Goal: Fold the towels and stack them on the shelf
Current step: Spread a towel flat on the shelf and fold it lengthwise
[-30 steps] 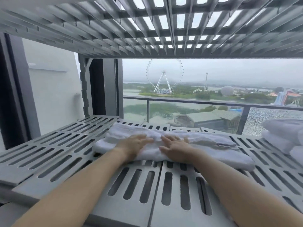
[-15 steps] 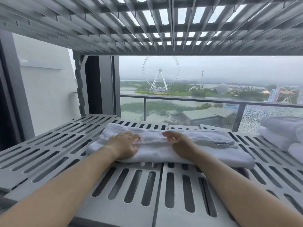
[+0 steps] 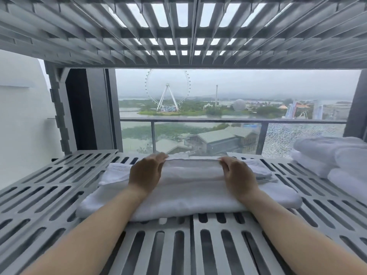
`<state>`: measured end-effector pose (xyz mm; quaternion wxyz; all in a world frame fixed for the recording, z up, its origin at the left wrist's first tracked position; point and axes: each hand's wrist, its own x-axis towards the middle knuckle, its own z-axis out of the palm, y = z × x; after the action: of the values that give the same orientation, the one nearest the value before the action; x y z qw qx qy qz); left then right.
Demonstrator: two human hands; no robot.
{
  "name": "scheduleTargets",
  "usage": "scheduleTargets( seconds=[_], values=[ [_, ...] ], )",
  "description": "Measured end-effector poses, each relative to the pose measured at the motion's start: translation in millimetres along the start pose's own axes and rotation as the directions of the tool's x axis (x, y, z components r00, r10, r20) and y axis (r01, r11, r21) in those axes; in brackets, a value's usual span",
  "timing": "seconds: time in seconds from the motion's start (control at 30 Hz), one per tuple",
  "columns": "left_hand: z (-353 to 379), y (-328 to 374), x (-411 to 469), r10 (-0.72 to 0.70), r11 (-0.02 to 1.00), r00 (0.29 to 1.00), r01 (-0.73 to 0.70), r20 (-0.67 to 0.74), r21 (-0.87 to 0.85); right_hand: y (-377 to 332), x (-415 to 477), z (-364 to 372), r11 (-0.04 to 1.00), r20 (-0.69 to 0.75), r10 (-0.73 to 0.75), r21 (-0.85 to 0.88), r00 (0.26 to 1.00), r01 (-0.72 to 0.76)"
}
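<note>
Right now the white towel (image 3: 190, 193) lies lengthwise across the middle of the grey slatted shelf (image 3: 49, 185), folded into a thick pad. The left grip (image 3: 146, 171) and the right grip (image 3: 237, 172) each pinch the far edge of its top layer, fingers curled over the hem, which is raised a little and stretched between them. More folded towels (image 3: 333, 155) sit stacked at the shelf's right end, well apart from both grips, and another slatted tier (image 3: 178, 26) spans overhead

Grey slotted shelf (image 3: 49, 175), panels butted w/ seam down centre. One white folded towel (image 3: 188, 197) lies flat across mid-shelf, long side parallel to front edge. White towel pile (image 3: 327, 157) sits at right edge, apart from it.
</note>
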<state>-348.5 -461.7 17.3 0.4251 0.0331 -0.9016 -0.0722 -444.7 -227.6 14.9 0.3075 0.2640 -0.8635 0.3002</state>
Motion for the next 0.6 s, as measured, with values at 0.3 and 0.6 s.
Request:
scheduleTargets(
  seconds=[0.3,0.6],
  values=[
    [8,0,-9,0.119,0.987,0.93,-0.073,0.349,-0.142,8,0,1,0.997,0.387,-0.079,0.037,0.919,0.071],
    [-7,-21,-9,-0.077,0.994,0.972,0.057,0.223,0.095,14,25,-6,0.97,0.367,-0.008,-0.221,0.93,0.096]
  ],
)
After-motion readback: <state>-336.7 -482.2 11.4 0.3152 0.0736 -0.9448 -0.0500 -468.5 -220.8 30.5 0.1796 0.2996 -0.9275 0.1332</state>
